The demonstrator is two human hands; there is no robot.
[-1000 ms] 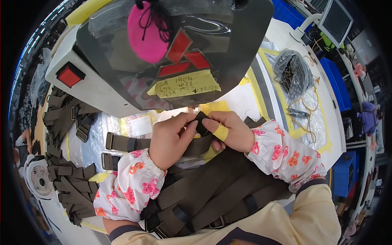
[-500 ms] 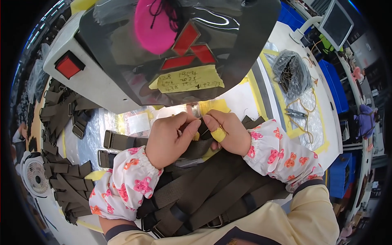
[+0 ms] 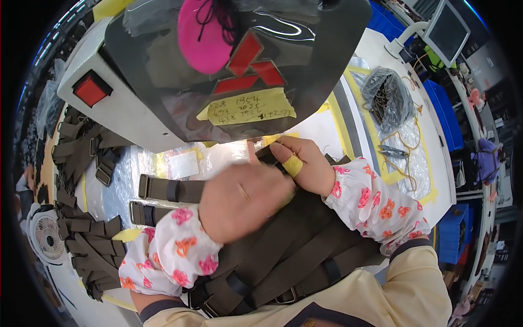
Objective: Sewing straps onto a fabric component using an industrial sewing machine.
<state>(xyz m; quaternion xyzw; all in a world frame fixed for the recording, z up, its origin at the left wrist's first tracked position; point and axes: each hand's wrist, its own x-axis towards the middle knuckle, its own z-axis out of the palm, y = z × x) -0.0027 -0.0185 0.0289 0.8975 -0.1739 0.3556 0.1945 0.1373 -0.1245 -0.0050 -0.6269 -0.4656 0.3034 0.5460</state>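
My right hand point(image 3: 306, 166), with yellow tape round its thumb, pinches the end of a dark olive webbing strap point(image 3: 266, 156) just below the machine head. Close beside it, my left hand point(image 3: 239, 201) is smeared by motion over the strap, and its fingers cannot be made out. Beneath both hands a heap of webbing straps point(image 3: 272, 256) reaches down to my body, some with metal buckles and black keepers. To the left of my left hand lie two strap ends with buckles point(image 3: 143, 186).
The machine head point(image 3: 163, 109), with a dark cover and a red switch point(image 3: 92, 89), overhangs the work. More straps point(image 3: 92, 240) hang at the left near a white fan point(image 3: 48, 235). On the right are thread snips point(image 3: 393, 151), a grey bag point(image 3: 388, 98) and blue bins point(image 3: 444, 114).
My left hand has moved down and toward the right, off its pinch beside the right thumb, and is now blurred. The right hand stays nearly in place on the strap.
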